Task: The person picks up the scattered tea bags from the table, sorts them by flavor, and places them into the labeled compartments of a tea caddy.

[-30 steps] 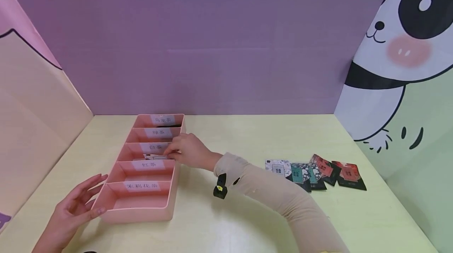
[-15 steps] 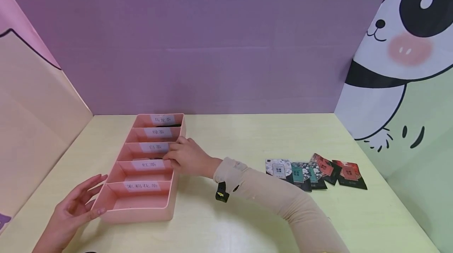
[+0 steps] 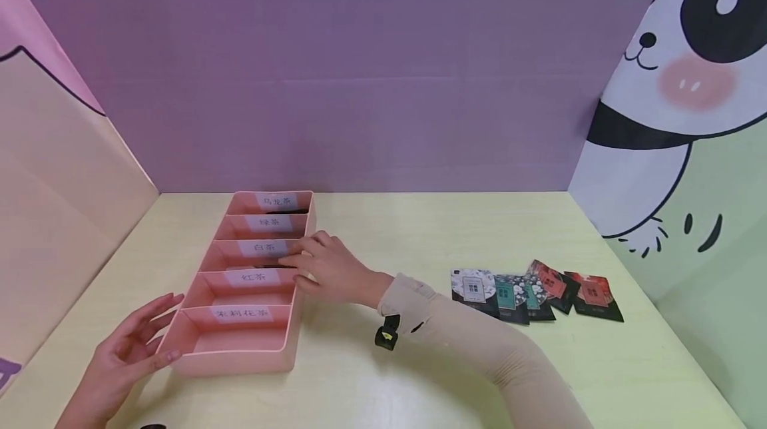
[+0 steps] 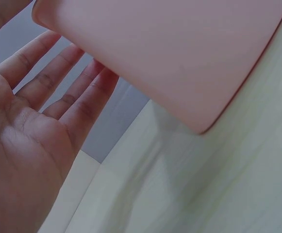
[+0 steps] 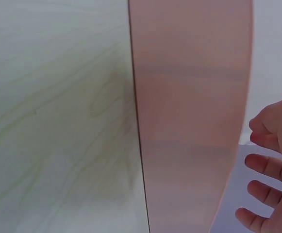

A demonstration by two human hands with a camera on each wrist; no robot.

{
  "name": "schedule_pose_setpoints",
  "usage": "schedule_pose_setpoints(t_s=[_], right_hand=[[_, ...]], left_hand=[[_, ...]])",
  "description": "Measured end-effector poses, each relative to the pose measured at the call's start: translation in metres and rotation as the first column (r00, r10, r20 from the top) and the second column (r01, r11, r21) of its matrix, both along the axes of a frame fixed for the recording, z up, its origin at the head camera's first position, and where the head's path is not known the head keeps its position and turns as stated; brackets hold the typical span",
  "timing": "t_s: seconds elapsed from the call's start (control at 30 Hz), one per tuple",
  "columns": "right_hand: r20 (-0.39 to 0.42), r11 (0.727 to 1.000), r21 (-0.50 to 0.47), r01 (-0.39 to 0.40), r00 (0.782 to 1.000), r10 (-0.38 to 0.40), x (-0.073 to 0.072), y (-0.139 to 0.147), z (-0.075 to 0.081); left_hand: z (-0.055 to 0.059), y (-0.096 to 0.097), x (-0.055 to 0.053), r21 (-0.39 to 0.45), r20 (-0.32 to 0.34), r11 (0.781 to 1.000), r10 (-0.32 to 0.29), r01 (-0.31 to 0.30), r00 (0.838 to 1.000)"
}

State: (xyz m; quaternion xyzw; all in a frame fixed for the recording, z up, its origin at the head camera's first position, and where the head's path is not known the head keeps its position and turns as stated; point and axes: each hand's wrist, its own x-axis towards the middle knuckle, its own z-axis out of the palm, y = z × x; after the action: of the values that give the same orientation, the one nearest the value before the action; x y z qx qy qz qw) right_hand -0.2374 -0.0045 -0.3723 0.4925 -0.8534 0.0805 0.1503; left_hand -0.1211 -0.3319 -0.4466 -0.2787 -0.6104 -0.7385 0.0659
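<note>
A pink divided box (image 3: 234,362) stands on the left of the table, its compartments labelled in Chinese as kinds of tea. My left hand (image 3: 122,352) rests at its near left corner, thumb on the front rim; in the left wrist view the fingers (image 4: 90,102) reach fairly straight to the box wall. Over the right rim by the middle compartment is my right hand (image 3: 335,272), fingers spread and loosely bent, nothing between them. The thin dark edge of a tea sachet (image 3: 272,266) shows in that compartment, partly hidden by the fingers. Another dark sachet edge (image 3: 287,212) shows in the farthest compartment.
Several flat tea sachets lie overlapping on the right: a white one (image 3: 473,288), green ones (image 3: 506,294) and red ones (image 3: 594,293). A purple wall (image 3: 383,82) closes the back, and a panda-print panel (image 3: 665,149) the right. The right forearm crosses the table's front.
The white-patterned sachet in my right fingers has gone down into the middle compartment. The fingers have let go, spread, and drawn slightly right. My left hand stays put.
</note>
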Motion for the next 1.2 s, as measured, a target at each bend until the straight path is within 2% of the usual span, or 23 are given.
schedule_pose_setpoints(t_s=[0.13,0.3,0.47,0.57,0.67,0.83,0.97,1.1,1.2], right_hand=[[0.037,0.992,-0.123,-0.021,0.999,0.026,0.001,0.019,-0.001],[0.141,0.98,-0.193,0.052,0.99,-0.025,0.0,0.047,0.001],[0.262,0.968,-0.214,0.131,0.962,-0.073,0.0,0.076,-0.002],[0.3,0.964,-0.214,0.16,0.949,-0.091,0.002,0.091,-0.006],[0.331,0.957,-0.215,0.195,0.936,-0.117,0.005,0.105,-0.011],[0.36,0.945,-0.232,0.23,0.923,-0.136,0.005,0.129,-0.012],[0.374,0.93,-0.249,0.272,0.912,-0.167,0.002,0.154,-0.011],[0.427,0.911,-0.226,0.344,0.876,-0.225,0.001,0.18,-0.013],[0.485,0.902,-0.176,0.395,0.832,-0.27,0.002,0.198,-0.014]], left_hand=[[0.001,0.0,0.001,-0.015,0.008,1.0,0.003,-0.002,1.0],[0.003,0.001,0.0,-0.04,0.024,0.999,0.021,-0.02,0.999],[0.003,0.001,-0.001,-0.031,0.016,0.999,0.007,-0.006,1.0],[0.003,0.001,-0.001,-0.01,0.008,1.0,-0.011,0.011,1.0],[0.003,0.001,-0.001,-0.009,0.01,1.0,-0.008,0.008,1.0],[0.005,0.0,0.001,-0.03,0.04,0.999,0.036,-0.035,0.999],[0.003,0.001,0.0,-0.02,0.038,1.0,0.025,-0.024,0.999],[0.001,0.001,0.0,-0.002,0.034,1.0,0.01,-0.01,0.999],[0.001,0.001,0.001,-0.006,0.045,1.0,0.017,-0.016,0.999]])
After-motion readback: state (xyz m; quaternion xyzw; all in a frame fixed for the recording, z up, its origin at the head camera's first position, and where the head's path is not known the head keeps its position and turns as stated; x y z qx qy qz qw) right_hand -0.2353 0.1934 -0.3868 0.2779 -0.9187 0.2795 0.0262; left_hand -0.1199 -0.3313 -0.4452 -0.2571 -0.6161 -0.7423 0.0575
